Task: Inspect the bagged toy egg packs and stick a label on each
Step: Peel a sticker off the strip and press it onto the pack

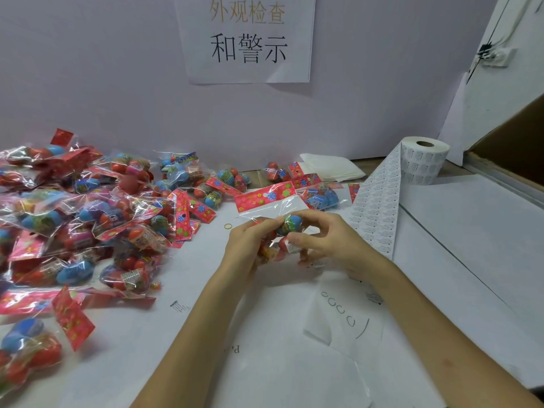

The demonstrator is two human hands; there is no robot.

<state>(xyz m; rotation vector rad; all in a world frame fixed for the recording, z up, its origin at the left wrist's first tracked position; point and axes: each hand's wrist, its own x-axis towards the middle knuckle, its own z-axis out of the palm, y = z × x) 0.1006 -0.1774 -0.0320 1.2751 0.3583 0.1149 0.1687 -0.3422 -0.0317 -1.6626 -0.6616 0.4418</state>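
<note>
- While I watch through the head camera, the left hand [250,245] curls round a crinkly clear-film egg pack [275,209] just above the bench [456,245] — the right hand [326,240] pinches its rounded eggs from the other side.
- Its glossy red flowered header card [265,198] stands up behind the fingers.
- Heaped packs [88,207] of smooth red and blue eggs lie to the left.
- A white label roll [424,160] stands upright far right — its printed strip [379,201] runs down beside the right wrist.

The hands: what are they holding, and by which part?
One bagged egg pack, gripped by left hand and right hand around its egg-filled bottom; its header card stands free.
</note>
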